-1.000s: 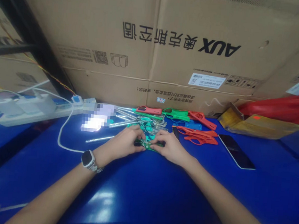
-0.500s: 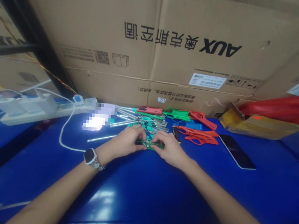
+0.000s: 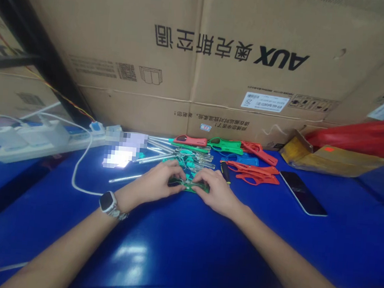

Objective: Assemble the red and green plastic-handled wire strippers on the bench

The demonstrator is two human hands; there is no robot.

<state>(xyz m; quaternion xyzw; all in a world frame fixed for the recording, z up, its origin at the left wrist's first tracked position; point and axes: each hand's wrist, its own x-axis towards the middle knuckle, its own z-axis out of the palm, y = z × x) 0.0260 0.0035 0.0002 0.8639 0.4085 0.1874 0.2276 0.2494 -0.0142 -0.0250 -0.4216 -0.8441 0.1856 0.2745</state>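
My left hand (image 3: 155, 181) and my right hand (image 3: 217, 192) work close together over the blue table. Between them lies a green lighter handle (image 3: 190, 189), an opened-up piece with thin wires and small parts showing. My left fingers close on its left end, with a metal tube (image 3: 125, 179) sticking out beyond that hand. The right thumb and fingers pinch the other end. Fingers hide much of the piece. Just behind is a pile of lighter parts with metal tubes (image 3: 157, 155) and teal pieces. Beside my right hand lies a black-and-yellow screwdriver (image 3: 224, 171).
Green (image 3: 230, 146) and red lighter handles (image 3: 257, 168) lie at the back right, near a dark phone (image 3: 303, 194). To the left are a bright-screened device (image 3: 118, 156) and a white power strip (image 3: 20, 150) with cables. A large cardboard box (image 3: 117, 81) stands behind.
The view has shifted slightly. My left fingers have opened a little around the left end of the green handle, and more of the thin wires shows. The right hand keeps its pinch.
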